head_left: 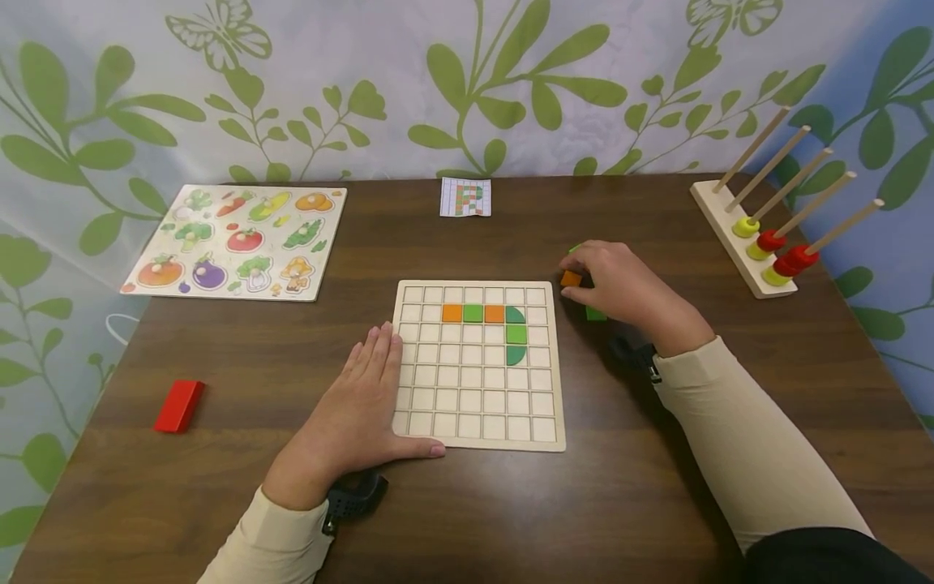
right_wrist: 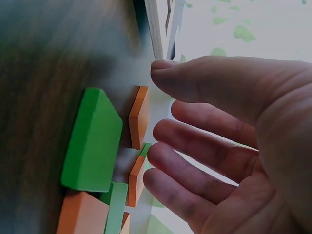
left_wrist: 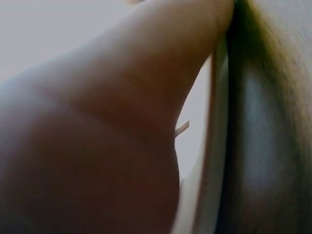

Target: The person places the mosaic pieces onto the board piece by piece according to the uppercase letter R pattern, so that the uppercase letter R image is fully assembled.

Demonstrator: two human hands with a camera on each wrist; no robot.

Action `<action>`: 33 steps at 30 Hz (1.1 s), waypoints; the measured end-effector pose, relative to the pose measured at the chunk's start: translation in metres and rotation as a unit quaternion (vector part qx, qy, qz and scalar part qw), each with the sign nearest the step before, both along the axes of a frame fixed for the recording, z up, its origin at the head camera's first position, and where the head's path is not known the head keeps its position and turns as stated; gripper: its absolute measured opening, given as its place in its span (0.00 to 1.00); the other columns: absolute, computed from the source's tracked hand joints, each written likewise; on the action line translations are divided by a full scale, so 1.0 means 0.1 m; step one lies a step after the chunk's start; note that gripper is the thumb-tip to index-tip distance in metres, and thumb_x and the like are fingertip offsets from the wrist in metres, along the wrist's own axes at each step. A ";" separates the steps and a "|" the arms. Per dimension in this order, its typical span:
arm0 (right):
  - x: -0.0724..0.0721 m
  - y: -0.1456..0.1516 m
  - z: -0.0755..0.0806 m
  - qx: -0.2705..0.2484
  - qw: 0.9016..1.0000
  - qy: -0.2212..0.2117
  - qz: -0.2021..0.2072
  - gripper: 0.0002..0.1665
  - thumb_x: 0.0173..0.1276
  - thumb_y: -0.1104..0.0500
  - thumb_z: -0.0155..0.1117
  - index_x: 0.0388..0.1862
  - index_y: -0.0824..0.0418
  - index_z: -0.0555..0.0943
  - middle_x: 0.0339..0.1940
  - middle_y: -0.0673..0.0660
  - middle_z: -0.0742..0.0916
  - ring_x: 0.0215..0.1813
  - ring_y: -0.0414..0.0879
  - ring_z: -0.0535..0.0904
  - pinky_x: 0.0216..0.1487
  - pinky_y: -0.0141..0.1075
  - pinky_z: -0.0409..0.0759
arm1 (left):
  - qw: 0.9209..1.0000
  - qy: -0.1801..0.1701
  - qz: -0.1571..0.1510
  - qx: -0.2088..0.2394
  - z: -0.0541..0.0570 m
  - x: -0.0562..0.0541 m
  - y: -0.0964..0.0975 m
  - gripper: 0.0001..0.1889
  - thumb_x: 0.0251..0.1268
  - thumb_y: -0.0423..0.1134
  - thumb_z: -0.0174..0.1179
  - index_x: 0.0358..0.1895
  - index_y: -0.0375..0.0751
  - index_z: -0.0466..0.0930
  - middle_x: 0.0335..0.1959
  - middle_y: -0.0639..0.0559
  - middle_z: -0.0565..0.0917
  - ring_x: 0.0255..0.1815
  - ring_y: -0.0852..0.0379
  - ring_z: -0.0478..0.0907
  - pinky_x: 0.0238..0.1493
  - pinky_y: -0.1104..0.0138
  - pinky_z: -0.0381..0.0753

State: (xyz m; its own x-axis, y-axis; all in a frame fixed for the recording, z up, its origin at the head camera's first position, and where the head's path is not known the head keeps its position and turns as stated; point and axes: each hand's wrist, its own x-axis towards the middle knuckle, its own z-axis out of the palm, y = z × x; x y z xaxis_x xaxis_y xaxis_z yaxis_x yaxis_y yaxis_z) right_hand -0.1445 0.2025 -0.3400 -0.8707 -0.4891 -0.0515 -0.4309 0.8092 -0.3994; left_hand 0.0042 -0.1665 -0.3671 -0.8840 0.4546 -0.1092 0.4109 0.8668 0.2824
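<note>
Take the grid board (head_left: pixel 477 401) on the dark table (head_left: pixel 620 503) as a clock, twelve towards the leaf-patterned backdrop (head_left: pixel 321 89). At ten lies one vegetable puzzle (head_left: pixel 279 243) with eleven larger pictures; at twelve, one small printed card (head_left: pixel 465 209); at two, well out, one peg stand (head_left: pixel 744 243) with five pegs, three of them carrying red or yellow rings (head_left: pixel 791 259). A single red block (head_left: pixel 179 405) sits near nine.

The board itself, seven cells by seven, holds six pieces: two orange squares (head_left: pixel 452 313), two green squares (head_left: pixel 473 313) and two dark-green rounded pieces (head_left: pixel 515 356), forming a row that turns down its right side.

The person's left hand (head_left: pixel 357 405) rests from nine round to seven, fingers straight and side by side along the board's edge, thumb spread along the near edge. Its own palm fills most of the left wrist view.

The right hand (head_left: pixel 616 280) hovers near two o'clock, just off the board, thumb and fingers apart with nothing held between them. From above it hides much of the cluster of loose blocks (head_left: pixel 571 278). The right wrist view shows at least three orange blocks (right_wrist: pixel 139 117) and two green blocks (right_wrist: pixel 92 141), though in that dim, overlapped picture there may well be more.
</note>
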 end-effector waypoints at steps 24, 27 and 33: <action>-0.04 -0.01 -0.03 0.008 1.000 -0.007 -0.018 0.21 0.68 0.65 0.77 0.57 0.72 0.84 0.52 0.66 0.86 0.53 0.60 0.82 0.57 0.56 0.81 | 1.000 -0.003 0.001 -0.005 0.02 -0.01 0.01 0.79 0.45 0.86 0.63 0.82 0.21 0.44 0.84 0.27 0.43 0.84 0.34 0.40 0.80 0.45 0.46; -0.03 -0.01 -0.02 0.007 1.000 -0.011 -0.022 0.22 0.68 0.65 0.77 0.57 0.72 0.84 0.53 0.67 0.86 0.53 0.61 0.82 0.58 0.56 0.81 | 1.000 -0.004 0.001 -0.005 0.02 -0.01 0.02 0.79 0.44 0.86 0.63 0.82 0.21 0.44 0.84 0.27 0.43 0.84 0.34 0.40 0.80 0.46 0.45; -0.03 -0.01 -0.03 0.007 1.000 -0.013 -0.025 0.22 0.68 0.65 0.77 0.58 0.72 0.84 0.52 0.66 0.86 0.53 0.60 0.82 0.57 0.56 0.82 | 1.000 -0.001 0.001 -0.006 0.01 -0.01 0.01 0.79 0.44 0.87 0.63 0.82 0.21 0.44 0.84 0.28 0.44 0.84 0.34 0.40 0.80 0.45 0.46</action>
